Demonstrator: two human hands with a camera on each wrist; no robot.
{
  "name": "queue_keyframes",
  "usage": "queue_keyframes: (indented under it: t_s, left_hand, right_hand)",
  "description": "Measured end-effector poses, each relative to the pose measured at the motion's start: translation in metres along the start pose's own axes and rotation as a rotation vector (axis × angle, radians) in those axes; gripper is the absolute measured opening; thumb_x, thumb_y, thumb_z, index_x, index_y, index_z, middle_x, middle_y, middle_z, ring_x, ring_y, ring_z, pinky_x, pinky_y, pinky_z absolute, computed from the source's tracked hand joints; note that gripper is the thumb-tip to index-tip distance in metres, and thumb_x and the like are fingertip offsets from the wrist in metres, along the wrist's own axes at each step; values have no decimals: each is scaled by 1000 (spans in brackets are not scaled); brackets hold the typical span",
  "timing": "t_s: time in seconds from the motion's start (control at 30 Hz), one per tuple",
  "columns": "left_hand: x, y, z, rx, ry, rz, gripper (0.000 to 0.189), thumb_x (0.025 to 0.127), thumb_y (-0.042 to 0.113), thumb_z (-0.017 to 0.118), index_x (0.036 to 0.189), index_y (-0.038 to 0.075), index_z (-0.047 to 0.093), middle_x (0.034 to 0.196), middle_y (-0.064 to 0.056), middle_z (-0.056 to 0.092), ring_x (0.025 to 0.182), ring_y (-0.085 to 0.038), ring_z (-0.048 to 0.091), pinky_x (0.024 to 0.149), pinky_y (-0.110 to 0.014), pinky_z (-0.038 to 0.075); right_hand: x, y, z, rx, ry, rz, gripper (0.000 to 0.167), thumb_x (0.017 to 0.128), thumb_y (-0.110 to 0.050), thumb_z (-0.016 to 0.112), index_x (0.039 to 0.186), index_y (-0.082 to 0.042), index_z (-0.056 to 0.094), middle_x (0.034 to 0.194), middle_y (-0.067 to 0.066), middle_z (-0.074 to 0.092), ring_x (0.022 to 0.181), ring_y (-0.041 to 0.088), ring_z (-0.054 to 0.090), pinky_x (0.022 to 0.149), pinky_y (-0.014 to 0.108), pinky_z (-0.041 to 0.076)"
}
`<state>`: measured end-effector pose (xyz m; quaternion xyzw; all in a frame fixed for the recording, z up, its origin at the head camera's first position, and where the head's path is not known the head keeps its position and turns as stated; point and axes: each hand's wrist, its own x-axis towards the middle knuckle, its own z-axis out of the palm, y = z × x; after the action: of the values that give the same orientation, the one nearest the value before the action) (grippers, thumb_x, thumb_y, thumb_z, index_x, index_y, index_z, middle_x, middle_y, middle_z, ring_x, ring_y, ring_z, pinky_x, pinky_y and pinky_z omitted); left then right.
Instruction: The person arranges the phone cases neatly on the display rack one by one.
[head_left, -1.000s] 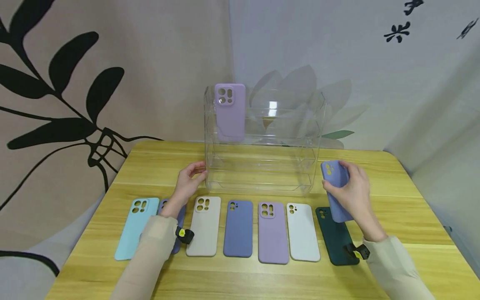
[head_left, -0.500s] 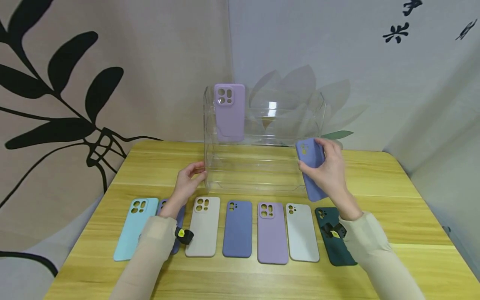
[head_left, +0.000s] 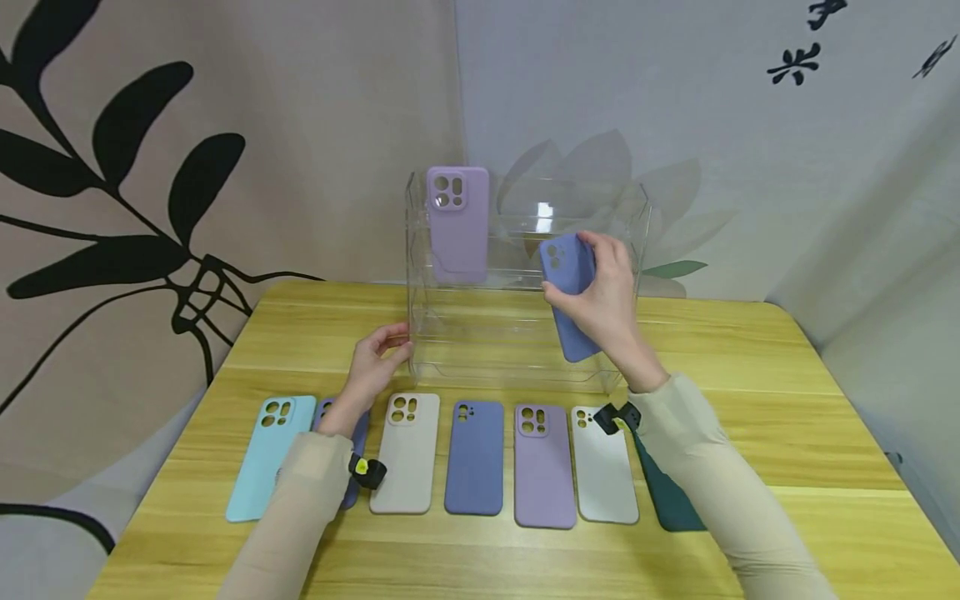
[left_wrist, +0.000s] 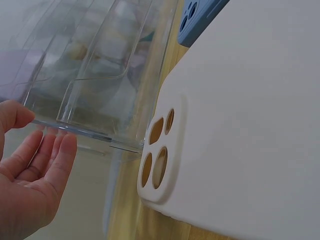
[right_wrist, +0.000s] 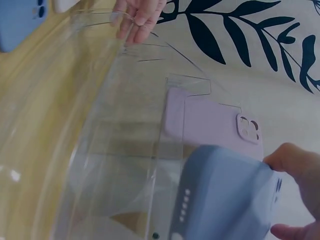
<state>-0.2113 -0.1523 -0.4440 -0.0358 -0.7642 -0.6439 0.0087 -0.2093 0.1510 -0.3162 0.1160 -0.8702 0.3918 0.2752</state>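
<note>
My right hand (head_left: 609, 292) pinches a blue phone case (head_left: 568, 271) between thumb and fingers, gripping it near its upper part. The case is held up in front of the clear tiered display rack (head_left: 517, 367), tilted a little. In the right wrist view the same blue case (right_wrist: 225, 195) appears close by, beside the rack. My left hand (head_left: 378, 360) holds the rack's left edge; the left wrist view has its thumb and fingers on either side of the clear panel (left_wrist: 95, 132). A lilac phone case (head_left: 459, 242) stands upright at the left of the rack's upper tier.
Along the table front lie several cases in a row: turquoise (head_left: 270, 467), a partly covered violet-blue one, off-white (head_left: 405, 467), blue (head_left: 475, 467), lilac (head_left: 545, 475), white (head_left: 603, 475) and dark green (head_left: 667, 492). My right forearm overlaps the green case. A patterned curtain (head_left: 337, 150) hangs behind.
My right hand has carried the blue case leftward and upward, from the table's right side to the front of the rack. My left hand stays on the rack's edge.
</note>
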Motion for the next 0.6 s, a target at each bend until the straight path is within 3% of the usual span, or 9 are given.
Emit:
queue_keyframes:
  t_s: [0.33, 0.6]
  left_hand:
    - [0, 0, 0, 12, 4, 0, 34, 91, -2, 55, 124, -8, 51, 121, -23, 53, 107, -24, 51, 77, -12, 45]
    - [1, -2, -1, 13, 8, -4, 34, 90, -2, 56, 124, -8, 51, 124, -22, 52, 107, -23, 50, 78, -13, 45]
  right_hand:
    - [31, -20, 24, 60, 46, 17, 76, 69, -18, 77, 133, 1, 42, 125, 21, 39, 110, 31, 40, 91, 41, 39]
    - [61, -23, 33, 89, 155, 36, 81, 74, -22, 74, 142, -2, 34, 127, 17, 32, 113, 29, 35, 97, 31, 34]
